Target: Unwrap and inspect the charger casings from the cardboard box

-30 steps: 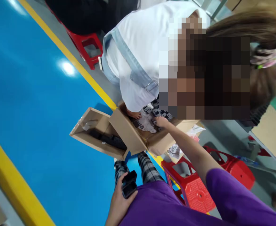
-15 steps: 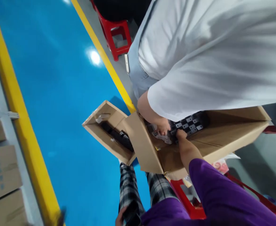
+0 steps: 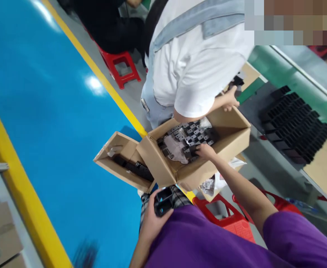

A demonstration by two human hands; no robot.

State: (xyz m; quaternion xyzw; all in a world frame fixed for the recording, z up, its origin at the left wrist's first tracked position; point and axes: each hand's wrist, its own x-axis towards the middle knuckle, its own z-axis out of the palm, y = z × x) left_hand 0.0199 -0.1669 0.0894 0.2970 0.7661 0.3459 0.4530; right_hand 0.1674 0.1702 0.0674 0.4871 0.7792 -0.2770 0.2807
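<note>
Head view, left hand [image 3: 154,219]: gripping black hollow parts [image 3: 163,202], 2 openings showing; near side, in front of purple shirt [image 3: 191,238].
Right hand [image 3: 206,151]: reaches into large carton [image 3: 230,149] over its near wall, fingers at the dark blocks [image 3: 194,134]; cannot tell if closed on 1 or just touching.
Dark blocks: black and grey, many with small holes, spread over the left and middle of large carton.
Pale crumpled sheet [image 3: 175,149]: inside large carton, on the dark blocks, left of right hand.
Large carton: open, center of scene, flap out on left side.
Narrow carton [image 3: 127,144]: open, just left of large carton, long black pieces [image 3: 132,167] inside.
Co-worker [image 3: 188,70]: white top, light blue straps, leaning at far side of large carton; 1 hand [image 3: 231,99] by its far right corner, dark pieces close to the fingers, hold unclear.
Stacked black parts [image 3: 294,126]: rows on worktable [image 3: 326,169], right.
Red stools: 1 far [image 3: 121,70], 2 near right, partly hidden.
Plastic bag [image 3: 208,187]: near side, below large carton.
Floor [image 3: 54,149]: blue, left, yellow lines along 2 sides.
Boxes [image 3: 1,232]: near left edge, cut off.
</note>
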